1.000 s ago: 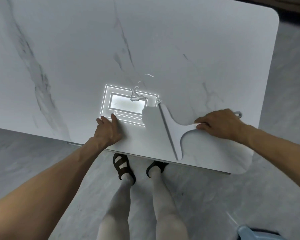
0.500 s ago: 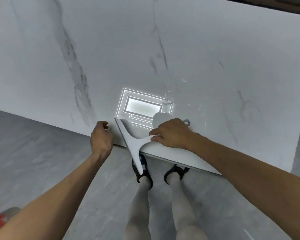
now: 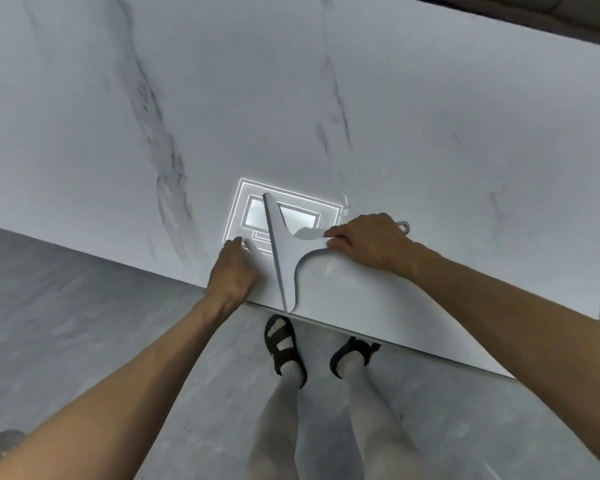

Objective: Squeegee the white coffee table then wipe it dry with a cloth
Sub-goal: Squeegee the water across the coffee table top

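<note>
Squeegee (image 3: 280, 249) handle is gripped in my right hand (image 3: 369, 242), blade flat on the table (image 3: 430, 116); my left hand (image 3: 234, 268), empty, presses down for balance.

Grey marbled floor (image 3: 66, 306), dark furniture edge (image 3: 551, 15) at top right

White squeegee (image 3: 284, 251) lies flat on the marbled white coffee table (image 3: 430, 116) — blade reaching its near edge.
</note>
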Tool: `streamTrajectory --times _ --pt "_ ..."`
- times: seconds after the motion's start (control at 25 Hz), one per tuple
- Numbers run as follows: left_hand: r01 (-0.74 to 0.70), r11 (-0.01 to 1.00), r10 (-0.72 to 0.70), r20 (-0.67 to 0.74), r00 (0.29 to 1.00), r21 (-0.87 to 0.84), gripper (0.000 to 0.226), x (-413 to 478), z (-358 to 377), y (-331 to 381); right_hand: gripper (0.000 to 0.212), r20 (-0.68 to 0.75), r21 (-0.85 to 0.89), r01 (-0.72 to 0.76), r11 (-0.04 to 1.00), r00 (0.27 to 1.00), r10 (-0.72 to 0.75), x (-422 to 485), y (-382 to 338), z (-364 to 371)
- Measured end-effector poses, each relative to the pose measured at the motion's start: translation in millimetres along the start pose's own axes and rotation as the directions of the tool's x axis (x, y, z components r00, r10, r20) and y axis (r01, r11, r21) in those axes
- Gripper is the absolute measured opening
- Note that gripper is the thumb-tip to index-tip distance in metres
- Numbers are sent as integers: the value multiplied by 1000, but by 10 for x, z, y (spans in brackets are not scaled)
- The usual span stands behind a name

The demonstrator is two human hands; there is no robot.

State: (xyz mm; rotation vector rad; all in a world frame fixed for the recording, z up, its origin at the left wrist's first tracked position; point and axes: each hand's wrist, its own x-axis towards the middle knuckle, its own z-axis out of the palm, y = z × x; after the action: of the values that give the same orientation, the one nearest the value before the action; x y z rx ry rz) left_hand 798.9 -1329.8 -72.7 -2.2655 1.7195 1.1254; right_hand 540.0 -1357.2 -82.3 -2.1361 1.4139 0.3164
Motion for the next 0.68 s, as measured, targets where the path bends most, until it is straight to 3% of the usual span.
streamTrajectory --times 0.24,0.4,0.52,0.68 --pt "-194 974 185 77 980 116 30 125 272 859 35 -59 3 -360 933 931 360 -943 1405 -249" --pt "-110 992 104 87 991 67 32 220 392 1207 37 -152 -42 -455 889 883 445 -1404 2030 -459" --pt "20 994 -16 -42 999 104 30 250 399 1349 44 -172 -66 -332 941 933 317 -1423 2101 -630" --pt "178 984 -178 -98 979 -15 38 449 259 1332 39 45 -17 53 998 998 -52 -806 1485 -517"
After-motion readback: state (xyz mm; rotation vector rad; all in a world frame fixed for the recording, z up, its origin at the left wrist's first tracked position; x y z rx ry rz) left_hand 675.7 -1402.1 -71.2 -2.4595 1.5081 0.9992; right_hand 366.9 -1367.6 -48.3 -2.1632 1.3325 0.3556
